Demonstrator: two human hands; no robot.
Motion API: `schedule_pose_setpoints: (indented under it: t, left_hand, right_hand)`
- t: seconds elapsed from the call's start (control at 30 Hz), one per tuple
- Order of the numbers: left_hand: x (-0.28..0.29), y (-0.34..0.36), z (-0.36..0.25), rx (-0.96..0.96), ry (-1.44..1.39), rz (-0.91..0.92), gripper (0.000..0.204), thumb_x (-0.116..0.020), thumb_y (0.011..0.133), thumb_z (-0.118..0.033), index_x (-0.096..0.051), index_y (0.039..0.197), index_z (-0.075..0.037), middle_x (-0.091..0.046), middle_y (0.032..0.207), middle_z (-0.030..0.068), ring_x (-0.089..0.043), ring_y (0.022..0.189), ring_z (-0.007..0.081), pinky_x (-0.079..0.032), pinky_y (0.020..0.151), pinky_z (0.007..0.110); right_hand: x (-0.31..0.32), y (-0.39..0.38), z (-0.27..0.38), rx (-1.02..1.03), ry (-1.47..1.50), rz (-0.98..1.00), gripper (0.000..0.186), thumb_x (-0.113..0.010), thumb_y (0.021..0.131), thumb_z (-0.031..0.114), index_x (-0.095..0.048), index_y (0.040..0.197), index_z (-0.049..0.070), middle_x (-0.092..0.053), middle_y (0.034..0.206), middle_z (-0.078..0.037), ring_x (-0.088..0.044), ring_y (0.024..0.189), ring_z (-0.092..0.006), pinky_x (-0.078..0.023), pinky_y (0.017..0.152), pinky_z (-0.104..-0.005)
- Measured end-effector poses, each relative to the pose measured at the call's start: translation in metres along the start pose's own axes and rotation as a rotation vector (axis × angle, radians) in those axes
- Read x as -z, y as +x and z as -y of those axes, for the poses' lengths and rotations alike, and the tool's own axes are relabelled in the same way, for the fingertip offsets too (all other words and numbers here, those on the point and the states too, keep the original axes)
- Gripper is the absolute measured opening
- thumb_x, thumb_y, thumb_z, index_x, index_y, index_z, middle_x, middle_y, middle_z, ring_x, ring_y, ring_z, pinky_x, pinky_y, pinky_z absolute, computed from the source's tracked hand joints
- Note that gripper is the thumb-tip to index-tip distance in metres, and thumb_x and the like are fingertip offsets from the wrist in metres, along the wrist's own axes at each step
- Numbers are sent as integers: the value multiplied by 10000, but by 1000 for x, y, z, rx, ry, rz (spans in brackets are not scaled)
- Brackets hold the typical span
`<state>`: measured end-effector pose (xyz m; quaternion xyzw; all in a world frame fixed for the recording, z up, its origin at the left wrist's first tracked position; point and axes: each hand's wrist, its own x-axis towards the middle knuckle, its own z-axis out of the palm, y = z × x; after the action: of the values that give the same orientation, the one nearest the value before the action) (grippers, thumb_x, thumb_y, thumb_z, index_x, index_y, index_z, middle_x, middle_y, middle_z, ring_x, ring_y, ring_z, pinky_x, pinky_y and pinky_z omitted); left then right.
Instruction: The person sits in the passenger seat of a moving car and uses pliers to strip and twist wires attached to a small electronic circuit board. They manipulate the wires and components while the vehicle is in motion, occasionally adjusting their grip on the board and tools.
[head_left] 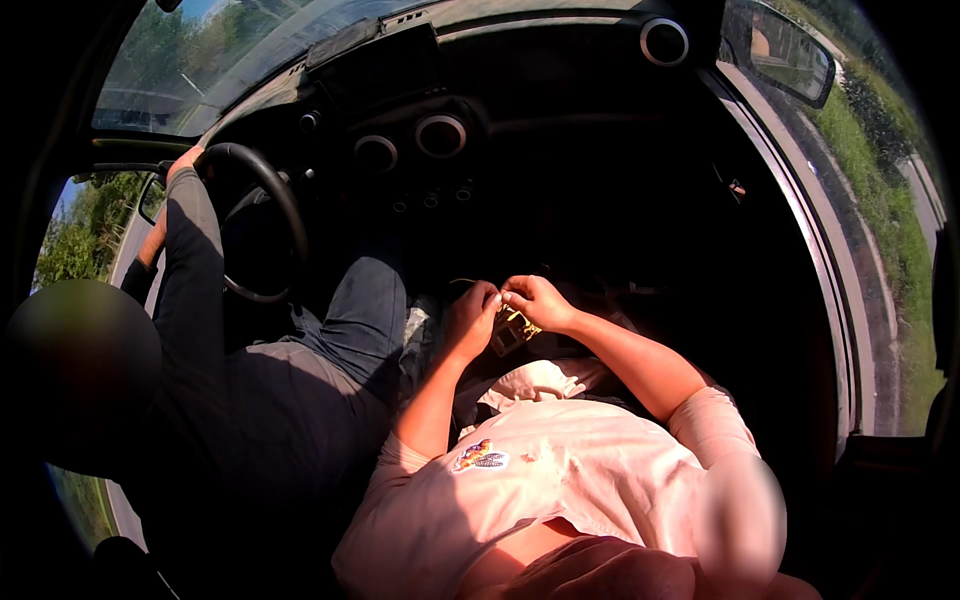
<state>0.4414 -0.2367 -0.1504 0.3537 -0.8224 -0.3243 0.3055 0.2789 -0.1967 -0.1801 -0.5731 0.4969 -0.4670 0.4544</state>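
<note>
In front of my lap, my left hand (474, 316) and my right hand (538, 301) meet fingertip to fingertip. The fingers of both are closed in a pinch, and whatever is between them is too small to make out. Just beneath the fingertips sits a bundle of yellow strands or pieces (518, 324), partly covered by my right hand. Next to it is a small box-like brownish thing (507, 342), whose kind I cannot tell in the shadow. A thin pale strand (462, 281) shows by my left fingers.
I sit in a vehicle's passenger seat. To my left a person in dark clothes (290, 390) holds the steering wheel (262, 185). The dashboard (560, 75) spans the front in deep shadow. At my right are the door window's edge (800, 220) and a side mirror (790, 55).
</note>
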Motion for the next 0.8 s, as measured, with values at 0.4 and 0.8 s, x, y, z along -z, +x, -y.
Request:
schedule_pose_setpoints:
  t: [0.4,0.8]
  left_hand:
    - [8,-3,-3,161,50,63,206,-564,873,-235,-598,951,-47,-636,844,173,-629,771,333,-479,645,389]
    - [18,-21,-2,-377,156,-55,193,-620,805,-27,-626,997,-50,-631,985,94,-624,888,267,-516,736,347]
  right_hand:
    - [-7,-8,20,62,-328,-94,166,-554,892,126,-596,901,-35,-601,675,-106,-547,622,-125,-450,588,-292]
    - [-22,-27,19,-8,212,-64,177,-545,848,134,-626,909,-12,-644,821,-124,-614,759,-196,-474,705,-332]
